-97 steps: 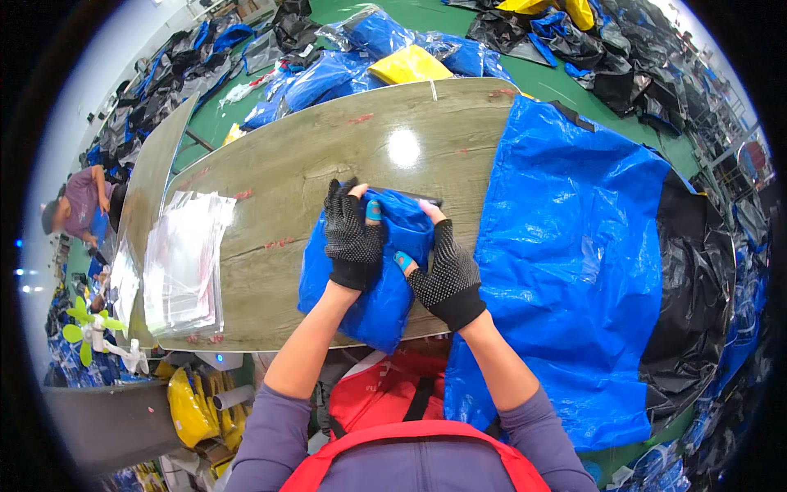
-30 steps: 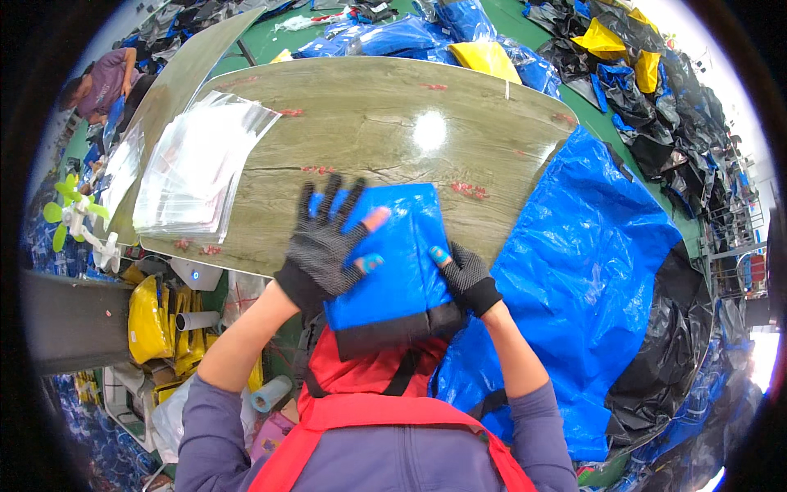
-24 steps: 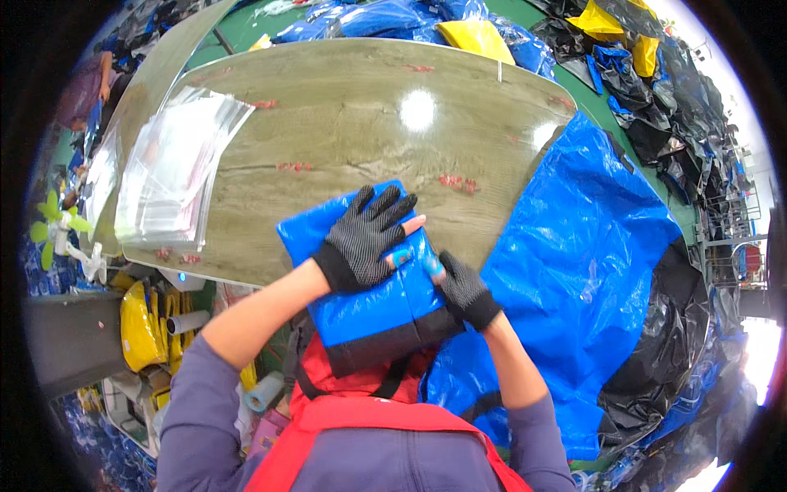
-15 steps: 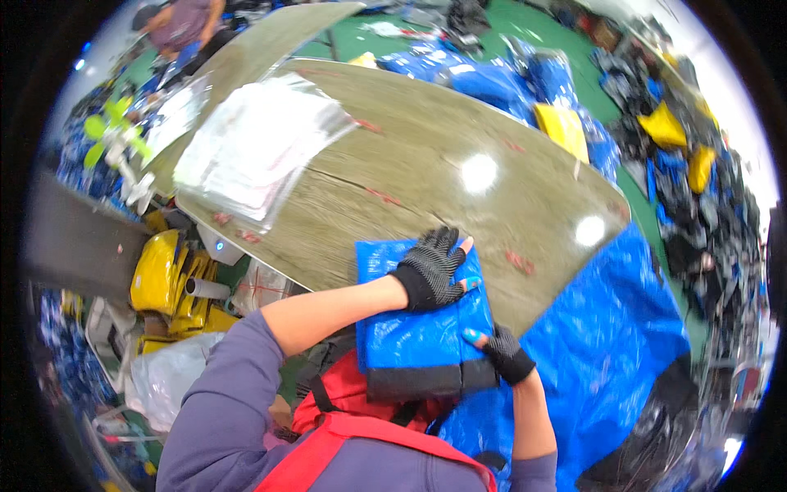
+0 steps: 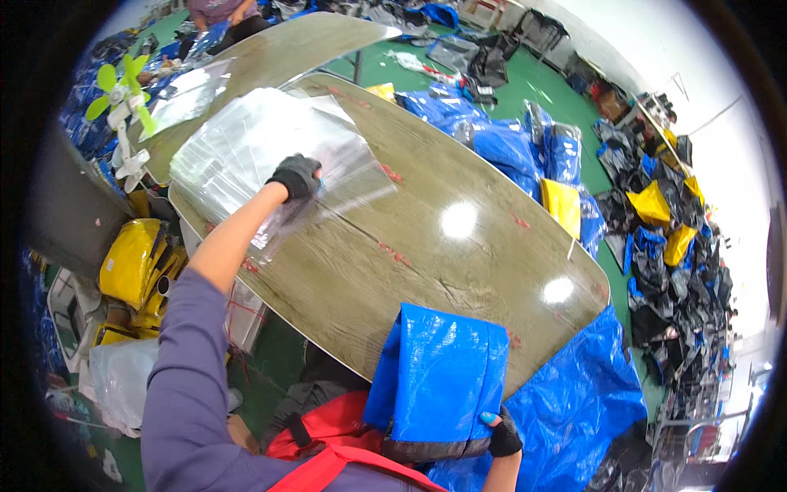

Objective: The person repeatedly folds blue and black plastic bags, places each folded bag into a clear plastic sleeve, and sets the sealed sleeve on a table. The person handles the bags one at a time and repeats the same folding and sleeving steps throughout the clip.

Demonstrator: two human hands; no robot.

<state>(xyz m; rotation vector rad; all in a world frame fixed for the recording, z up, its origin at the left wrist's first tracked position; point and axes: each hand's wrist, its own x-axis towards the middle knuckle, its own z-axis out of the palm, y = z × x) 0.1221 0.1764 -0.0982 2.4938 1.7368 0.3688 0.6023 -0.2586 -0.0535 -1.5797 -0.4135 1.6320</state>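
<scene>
My left hand (image 5: 297,175), in a dark knit glove with bare fingertips, reaches across the table to a spread of clear plastic bags (image 5: 238,131). Its fingers are curled on the edge of one bag, whose near end is blurred. My right hand (image 5: 503,436), gloved alike, grips the lower right corner of a folded blue tarpaulin piece (image 5: 451,369) with a black lower border. The thumb lies on top and the other fingers are hidden underneath. This folded piece is tilted up at the table's near edge, in front of my body.
A wood-patterned table (image 5: 459,271) spans the middle. Loose blue tarpaulin (image 5: 574,394) drapes over its right end. Blue packages (image 5: 500,148) and a yellow one (image 5: 561,205) lie beyond it. A green fan (image 5: 123,92) and yellow bundles (image 5: 135,262) are left. Another person (image 5: 221,16) sits far left.
My left hand has left the folded blue tarpaulin and moved far left to the plastic bags. The tarpaulin piece has been tilted up and shifted nearer, with my right hand still at its corner.
</scene>
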